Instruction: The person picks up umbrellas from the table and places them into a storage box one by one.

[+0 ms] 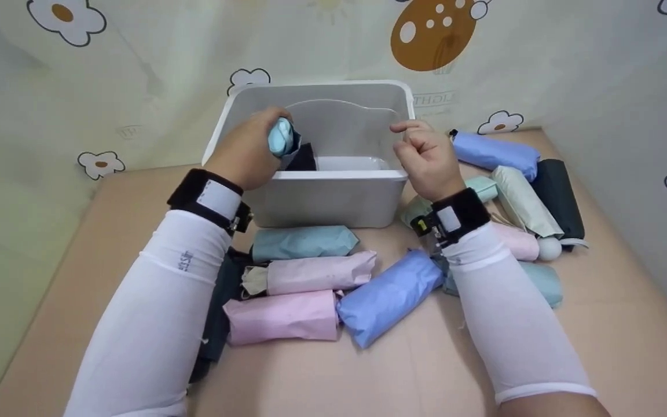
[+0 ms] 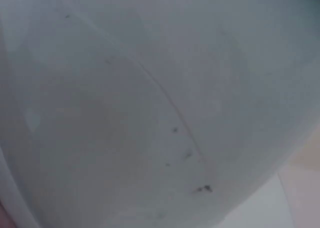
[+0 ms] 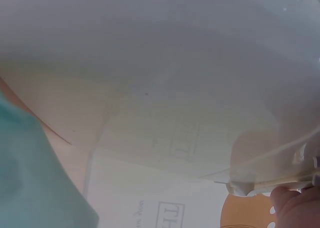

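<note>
My left hand (image 1: 245, 149) reaches over the near left part of a white plastic bin (image 1: 333, 200) and grips a folded umbrella (image 1: 280, 137), its light blue end showing. Just beside that umbrella, inside the bin, a dark piece (image 1: 305, 157) is visible; whether it belongs to the same umbrella I cannot tell. At the bin's right rim, my right hand (image 1: 431, 157) has its fingers curled and holds the edge. In the right wrist view, fingertips (image 3: 302, 210) touch that rim. The left wrist view shows only the bin's wall (image 2: 125, 113), close up.
In front of the bin lie folded umbrellas: teal (image 1: 304, 242), pale pink (image 1: 322, 272), pink (image 1: 284, 317), blue (image 1: 391, 295) and dark (image 1: 217, 307). Several more, including a blue one (image 1: 495, 153) and a black one (image 1: 559, 197), lie to the right. A patterned curtain (image 1: 165, 87) hangs behind.
</note>
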`<state>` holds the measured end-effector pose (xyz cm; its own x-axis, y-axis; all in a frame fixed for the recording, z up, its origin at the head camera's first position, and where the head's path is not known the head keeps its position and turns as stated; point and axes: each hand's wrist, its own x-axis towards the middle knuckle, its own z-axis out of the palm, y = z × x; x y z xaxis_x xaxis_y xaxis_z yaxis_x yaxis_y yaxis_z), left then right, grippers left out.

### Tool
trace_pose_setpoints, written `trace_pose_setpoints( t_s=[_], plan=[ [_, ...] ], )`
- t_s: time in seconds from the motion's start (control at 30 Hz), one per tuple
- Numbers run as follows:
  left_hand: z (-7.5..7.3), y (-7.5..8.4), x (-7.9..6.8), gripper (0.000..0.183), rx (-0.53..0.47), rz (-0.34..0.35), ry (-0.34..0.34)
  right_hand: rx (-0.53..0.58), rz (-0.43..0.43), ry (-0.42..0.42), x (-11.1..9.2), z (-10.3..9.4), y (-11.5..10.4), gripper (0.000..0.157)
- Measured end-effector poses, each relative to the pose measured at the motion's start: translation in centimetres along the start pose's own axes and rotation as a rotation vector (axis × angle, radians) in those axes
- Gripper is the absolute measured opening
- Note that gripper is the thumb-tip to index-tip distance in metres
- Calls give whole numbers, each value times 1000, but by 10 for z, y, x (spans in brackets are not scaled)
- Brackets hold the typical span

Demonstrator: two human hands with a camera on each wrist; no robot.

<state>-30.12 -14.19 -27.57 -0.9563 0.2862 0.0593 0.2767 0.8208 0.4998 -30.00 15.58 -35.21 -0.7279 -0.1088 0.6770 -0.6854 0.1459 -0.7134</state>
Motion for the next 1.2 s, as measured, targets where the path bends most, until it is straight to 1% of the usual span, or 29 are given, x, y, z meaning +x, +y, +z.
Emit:
trace_pose_setpoints(
  t_s=[0.13,0.3,0.47,0.57,0.67,0.8,0.87,0.97,1.2],
  plan=[
    [-1,0,2,70,3,-39,-30,8,3,0,0,0,0,42],
    [-1,3,4,74,50,-71,-54,3,8,-7,0,0,0,45],
    [-1,5,7,76,93,-90,-85,2,11,0,-1,0,0,46],
    [-1,6,9,76,123,-100,-108,4,14,3,-1,0,0,44],
    [0,7,11,75,145,-108,-107,3,14,4,-2,0,0,41],
    [3,6,15,76,167,-116,-70,9,14,8,-2,1,0,41],
    [4,4,18,76,174,-122,-63,13,14,7,-2,2,0,41],
    [5,2,19,75,171,-134,-76,12,18,1,-1,2,0,41],
    [6,0,22,76,176,-141,-135,2,18,-6,0,0,1,44]
  ],
)
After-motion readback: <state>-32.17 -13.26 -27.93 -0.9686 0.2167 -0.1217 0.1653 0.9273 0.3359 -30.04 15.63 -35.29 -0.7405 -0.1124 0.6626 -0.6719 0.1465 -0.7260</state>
